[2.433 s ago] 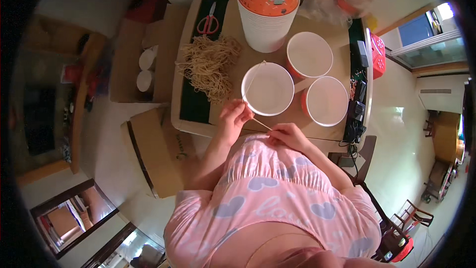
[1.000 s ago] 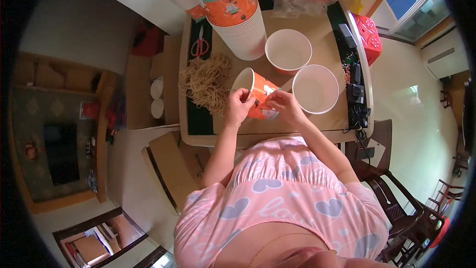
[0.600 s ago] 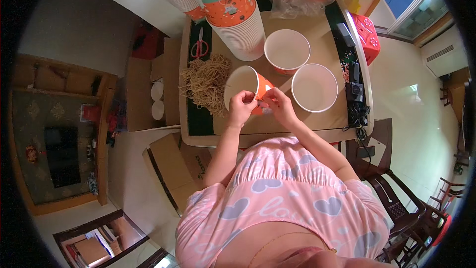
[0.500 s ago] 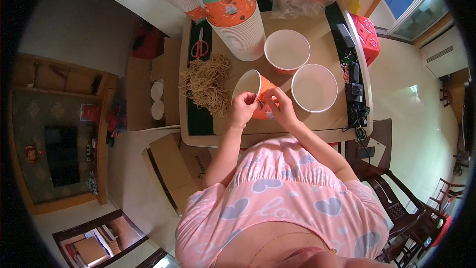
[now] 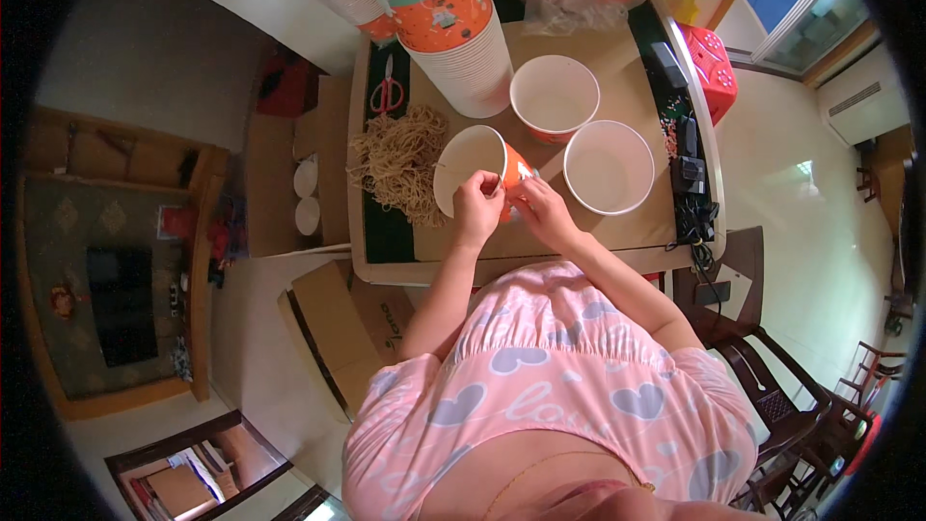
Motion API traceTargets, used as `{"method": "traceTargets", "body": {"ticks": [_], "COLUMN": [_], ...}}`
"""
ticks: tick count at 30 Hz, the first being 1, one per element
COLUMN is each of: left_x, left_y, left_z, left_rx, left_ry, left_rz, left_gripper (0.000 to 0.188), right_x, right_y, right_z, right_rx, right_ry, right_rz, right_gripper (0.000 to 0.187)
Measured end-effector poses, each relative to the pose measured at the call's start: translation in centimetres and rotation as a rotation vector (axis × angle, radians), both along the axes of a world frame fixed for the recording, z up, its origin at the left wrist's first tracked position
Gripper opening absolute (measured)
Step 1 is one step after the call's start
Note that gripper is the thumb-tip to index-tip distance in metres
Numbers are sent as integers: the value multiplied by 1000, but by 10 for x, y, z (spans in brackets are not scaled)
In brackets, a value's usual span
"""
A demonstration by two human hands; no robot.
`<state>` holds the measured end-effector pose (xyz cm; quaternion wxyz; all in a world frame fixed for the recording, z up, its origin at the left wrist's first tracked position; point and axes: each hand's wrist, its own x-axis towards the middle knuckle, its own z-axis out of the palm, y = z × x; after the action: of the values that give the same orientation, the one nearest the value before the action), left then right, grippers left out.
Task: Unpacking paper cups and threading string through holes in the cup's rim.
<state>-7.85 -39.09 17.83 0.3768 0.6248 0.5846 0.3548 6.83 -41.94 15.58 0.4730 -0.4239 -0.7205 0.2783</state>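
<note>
A white-lined paper bucket [image 5: 467,160] with an orange printed outside lies tilted on the table, its mouth turned up and leftward. My left hand [image 5: 476,212] is closed at the near part of its rim, thumb and fingers pinched together. Right beside it, my right hand [image 5: 545,214] has its fingers bent and closed against the orange wall. The fingertips of both hands nearly meet, and whatever small thing may be between them is hidden. A loose heap of tan twine [image 5: 403,166] sits just left of the bucket.
Two more paper buckets [image 5: 555,95] [image 5: 609,168] stand upright to the right. A tall nested stack [image 5: 461,63] rises behind, near red-handled scissors [image 5: 387,95]. Black cables and adapters [image 5: 691,176] line the table's right edge. An opened cardboard box [image 5: 333,164] stands off the left side.
The bucket has turned so that more of its inside shows, its mouth reaching further left. My right hand has shifted slightly down and left, its fingers lying closer to my left hand.
</note>
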Motion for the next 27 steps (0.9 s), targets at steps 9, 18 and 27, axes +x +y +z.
{"method": "traceTargets", "body": {"ticks": [9, 18, 27], "left_x": [7, 8, 9], "left_y": [0, 0, 3], "left_z": [4, -4, -8], "left_rx": [18, -1, 16], "left_ry": [98, 123, 96], "left_rz": [-1, 12, 3], "left_gripper": [12, 11, 10], "right_x": [4, 4, 3], "right_y": [2, 5, 4], "right_z": [0, 0, -5], "right_rx": [-18, 29, 23], "right_ry": [31, 77, 77], "right_rz": [-7, -93, -83], "right_gripper": [11, 8, 8]}}
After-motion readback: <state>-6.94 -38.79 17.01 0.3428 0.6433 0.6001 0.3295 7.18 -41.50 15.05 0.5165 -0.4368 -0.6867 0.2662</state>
